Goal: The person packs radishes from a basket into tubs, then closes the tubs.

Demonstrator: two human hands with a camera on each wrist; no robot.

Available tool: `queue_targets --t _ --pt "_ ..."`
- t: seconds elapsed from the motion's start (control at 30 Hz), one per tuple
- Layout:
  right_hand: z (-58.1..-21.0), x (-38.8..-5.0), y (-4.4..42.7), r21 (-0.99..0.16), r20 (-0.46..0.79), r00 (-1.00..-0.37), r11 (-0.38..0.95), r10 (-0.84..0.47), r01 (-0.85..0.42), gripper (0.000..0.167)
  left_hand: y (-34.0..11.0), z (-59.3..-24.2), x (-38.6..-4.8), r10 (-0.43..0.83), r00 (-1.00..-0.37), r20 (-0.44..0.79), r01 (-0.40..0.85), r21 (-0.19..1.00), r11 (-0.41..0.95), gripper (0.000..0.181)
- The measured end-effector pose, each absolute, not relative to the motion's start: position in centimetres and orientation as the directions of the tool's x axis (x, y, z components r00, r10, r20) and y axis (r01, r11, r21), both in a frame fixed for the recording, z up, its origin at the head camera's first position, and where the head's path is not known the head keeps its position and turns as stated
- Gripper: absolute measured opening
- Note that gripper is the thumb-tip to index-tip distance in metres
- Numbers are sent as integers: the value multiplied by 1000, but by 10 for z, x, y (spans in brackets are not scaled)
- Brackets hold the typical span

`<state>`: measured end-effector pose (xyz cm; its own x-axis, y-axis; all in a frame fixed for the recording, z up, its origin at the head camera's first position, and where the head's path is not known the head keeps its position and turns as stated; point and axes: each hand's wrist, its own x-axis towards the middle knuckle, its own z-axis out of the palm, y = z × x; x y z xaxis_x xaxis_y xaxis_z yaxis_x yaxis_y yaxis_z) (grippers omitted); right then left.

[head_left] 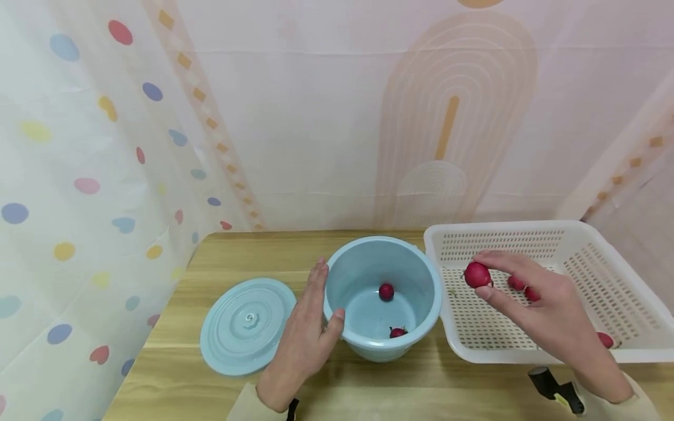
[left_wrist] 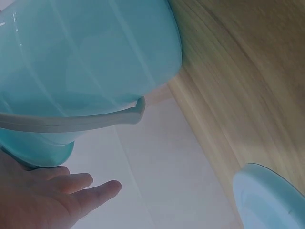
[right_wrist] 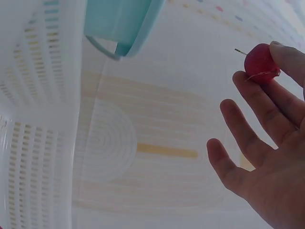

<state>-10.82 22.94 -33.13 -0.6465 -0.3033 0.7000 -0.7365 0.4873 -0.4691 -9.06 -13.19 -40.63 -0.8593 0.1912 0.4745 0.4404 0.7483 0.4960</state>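
Observation:
Between thumb and fingers, my right hand [head_left: 553, 310] pinches a red radish [head_left: 477, 275] above the white basket [head_left: 458, 345]. The right wrist view shows this radish [right_wrist: 261, 63] with a thin root, the other fingers spread apart. My left hand [head_left: 310, 327] rests against the left side of the light blue bucket [head_left: 379, 351], thumb at its rim and fingers straight. Inside the bucket lie one radish [head_left: 387, 292] at the middle and another radish [head_left: 398, 332] near the front wall. Several radishes [head_left: 605, 339] lie in the basket, some partly hidden by my right hand.
A round light blue lid [head_left: 247, 327] lies flat on the wooden table [head_left: 174, 362], left of the bucket. The bucket's grey handle [left_wrist: 71, 124] hangs along its side. Behind the table hangs a patterned curtain [head_left: 316, 128]. The basket stands close to the bucket's right side.

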Motion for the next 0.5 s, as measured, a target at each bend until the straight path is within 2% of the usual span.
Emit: queue_targets --t 0.07,0.3,0.5 --pt "-333 -106 224 -469 704 -642 480 -302 -741 44 -133 -407 -91 192 -854 483 446 491 749 76" --pt "-336 -99 201 -517 658 -693 492 -295 -700 57 -135 -409 -90 192 -857 479 442 490 752 76" --pt "-345 -98 185 -509 667 -674 467 -317 -723 57 -135 -408 -91 196 -855 479 446 489 750 76"
